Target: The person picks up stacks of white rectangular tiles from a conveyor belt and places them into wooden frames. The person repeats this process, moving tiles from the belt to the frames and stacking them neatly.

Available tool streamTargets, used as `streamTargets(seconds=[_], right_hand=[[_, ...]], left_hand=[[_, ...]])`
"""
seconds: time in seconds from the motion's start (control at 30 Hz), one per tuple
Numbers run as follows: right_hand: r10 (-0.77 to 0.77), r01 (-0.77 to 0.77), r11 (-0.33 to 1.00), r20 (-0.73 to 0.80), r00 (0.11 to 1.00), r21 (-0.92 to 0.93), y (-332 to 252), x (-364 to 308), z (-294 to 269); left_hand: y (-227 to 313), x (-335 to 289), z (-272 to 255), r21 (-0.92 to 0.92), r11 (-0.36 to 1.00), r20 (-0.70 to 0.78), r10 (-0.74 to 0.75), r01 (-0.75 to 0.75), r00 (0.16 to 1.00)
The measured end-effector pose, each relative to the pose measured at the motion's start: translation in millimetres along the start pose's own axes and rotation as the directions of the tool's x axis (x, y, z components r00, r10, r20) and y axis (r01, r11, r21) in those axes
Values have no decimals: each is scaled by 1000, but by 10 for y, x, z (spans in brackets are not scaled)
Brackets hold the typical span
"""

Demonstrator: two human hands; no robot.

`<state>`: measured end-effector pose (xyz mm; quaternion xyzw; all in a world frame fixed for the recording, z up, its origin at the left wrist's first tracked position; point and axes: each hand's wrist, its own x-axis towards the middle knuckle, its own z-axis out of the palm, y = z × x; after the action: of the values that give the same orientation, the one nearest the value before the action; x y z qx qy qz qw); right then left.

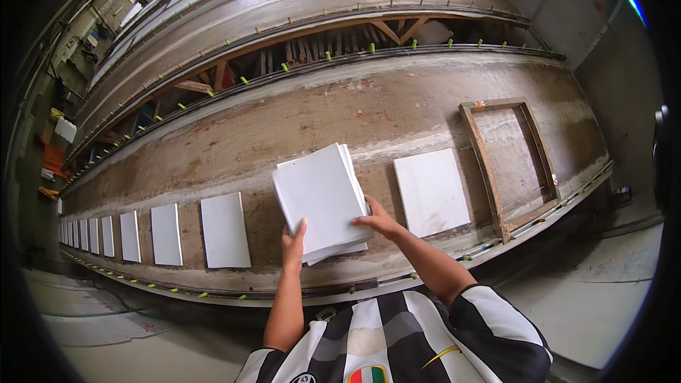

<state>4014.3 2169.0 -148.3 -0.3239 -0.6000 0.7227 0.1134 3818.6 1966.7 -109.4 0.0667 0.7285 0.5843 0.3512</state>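
A thick stack of white rectangular sheets or panels [319,191] is held between my two hands above the long table, its edges slightly uneven. My left hand [293,241] grips the near left edge, thumb on top. On the right edge my right hand [379,218] is closed too, with its thumb over the top sheet; the fingers beneath are mostly hidden. To the right of the stack, a single white panel [433,193] lies flat on the table. Another white panel [225,230] rests to the left, first in a spaced row.
The long brown-stained table [298,120] has green pegs [285,67] along its rails. At its right end lies a wooden screen frame [482,163]. More white panels [167,234] run down the left side. A parallel table [312,0] stands beyond, with wooden bracing underneath.
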Motion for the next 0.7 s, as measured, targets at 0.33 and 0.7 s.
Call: streamTargets(seconds=[0.33,0.7], right_hand=[[-16,11,995,-49,999,-103,36,-25,15],[15,-104,857,-177,984,-504,-191,-158,-4]], left_hand=[[159,-61,11,69,997,63,-25,20,998],[-136,-17,68,613,769,-27,250,-182,968]])
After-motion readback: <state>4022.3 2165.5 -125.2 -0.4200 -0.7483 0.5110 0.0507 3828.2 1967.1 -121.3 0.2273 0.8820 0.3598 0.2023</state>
